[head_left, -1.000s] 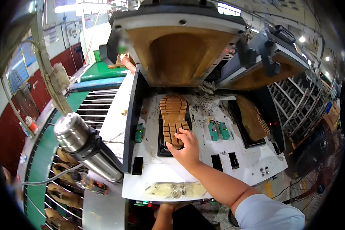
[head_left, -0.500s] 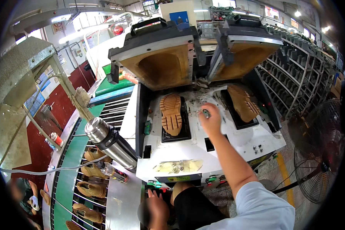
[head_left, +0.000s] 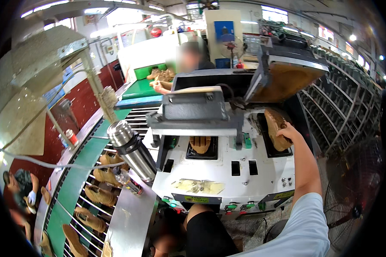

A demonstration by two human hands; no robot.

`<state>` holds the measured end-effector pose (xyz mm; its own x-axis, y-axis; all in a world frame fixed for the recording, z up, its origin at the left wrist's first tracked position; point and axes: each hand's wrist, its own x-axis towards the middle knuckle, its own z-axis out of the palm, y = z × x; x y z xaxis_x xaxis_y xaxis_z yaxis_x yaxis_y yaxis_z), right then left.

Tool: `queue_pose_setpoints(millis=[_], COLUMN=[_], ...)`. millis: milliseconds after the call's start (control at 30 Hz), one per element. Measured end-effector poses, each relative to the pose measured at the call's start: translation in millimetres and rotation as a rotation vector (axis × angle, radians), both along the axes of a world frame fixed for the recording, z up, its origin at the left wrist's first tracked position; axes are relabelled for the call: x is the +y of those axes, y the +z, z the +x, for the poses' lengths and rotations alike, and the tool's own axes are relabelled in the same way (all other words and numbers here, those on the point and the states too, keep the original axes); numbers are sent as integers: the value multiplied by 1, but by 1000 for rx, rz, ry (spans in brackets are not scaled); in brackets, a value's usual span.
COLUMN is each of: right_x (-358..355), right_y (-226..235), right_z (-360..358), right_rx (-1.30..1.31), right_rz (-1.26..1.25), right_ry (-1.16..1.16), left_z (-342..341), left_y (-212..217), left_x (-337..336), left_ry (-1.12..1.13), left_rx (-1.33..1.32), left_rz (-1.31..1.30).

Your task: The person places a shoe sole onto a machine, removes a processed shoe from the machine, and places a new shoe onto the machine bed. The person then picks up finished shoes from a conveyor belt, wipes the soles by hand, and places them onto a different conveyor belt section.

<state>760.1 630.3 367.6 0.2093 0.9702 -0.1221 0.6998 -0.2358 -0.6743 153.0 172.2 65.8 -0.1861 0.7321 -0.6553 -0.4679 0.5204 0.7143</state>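
Observation:
My right hand point(head_left: 288, 131) reaches to the right station of a white two-station press point(head_left: 227, 171) and grips a tan shoe point(head_left: 273, 127) that stands tilted up out of its black mould. Above it, the right lid point(head_left: 287, 73) is raised, with its tan underside showing. Over the left station the grey lid point(head_left: 195, 111) hangs low. A tan sole point(head_left: 200, 144) shows under it in the mould. My left hand is out of sight below the machine's front edge.
A steel flask point(head_left: 131, 150) stands at the press's left corner. Left of it, a roller conveyor point(head_left: 83, 201) carries several tan boots. Another person point(head_left: 188, 60) works behind the press, and one crouches lower left point(head_left: 19, 188). A floor fan point(head_left: 351, 192) and racks point(head_left: 351, 103) are on the right.
My right hand has moved from the left mould across to the right one and taken hold of the tan shoe. The left lid has come down.

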Motion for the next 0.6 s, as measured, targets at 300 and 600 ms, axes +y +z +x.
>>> queue_pose_setpoints(millis=[300,600], right_x=[-93,-184], right_y=[-27,-105], right_z=[-95,-109], right_rx=[-398,375], right_rz=[780,983], right_ry=[-386,-258], left_z=[-8,2], left_y=[68,90], left_x=[-33,-20], left_ry=[189,-63], left_rx=[268,408], left_rz=[83,92])
